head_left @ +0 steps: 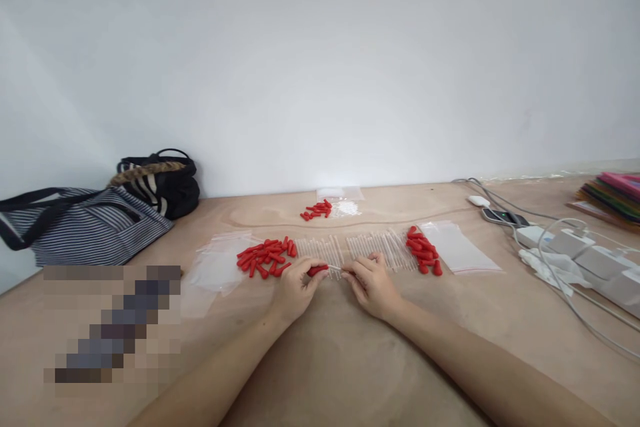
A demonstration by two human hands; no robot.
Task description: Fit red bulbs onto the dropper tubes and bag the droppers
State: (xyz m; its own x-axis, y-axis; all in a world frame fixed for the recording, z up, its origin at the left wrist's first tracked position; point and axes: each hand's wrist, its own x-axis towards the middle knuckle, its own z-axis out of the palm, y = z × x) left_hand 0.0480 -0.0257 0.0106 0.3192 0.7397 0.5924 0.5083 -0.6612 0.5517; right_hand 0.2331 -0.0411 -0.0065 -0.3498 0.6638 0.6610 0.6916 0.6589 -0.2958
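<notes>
My left hand (296, 288) pinches a red rubber bulb (317, 270) near the middle of the table. A thin clear tube (334, 268) runs from the bulb's open end to the fingertips of my right hand (371, 282), which are closed on it. Behind my hands lie two rows of clear tubes, a left row (314, 251) and a right row (385, 248). A heap of red bulbs (265, 255) sits beside the left row, and a smaller heap of red bulbs (423, 251) borders the right row.
Clear plastic bags lie at left (220, 260) and right (463, 250). More bulbs (317, 209) and tubes lie farther back. A striped bag (100, 227) and black bag (180, 187) stand left. Chargers (570, 243), cables and a colourful stack (613, 197) are right.
</notes>
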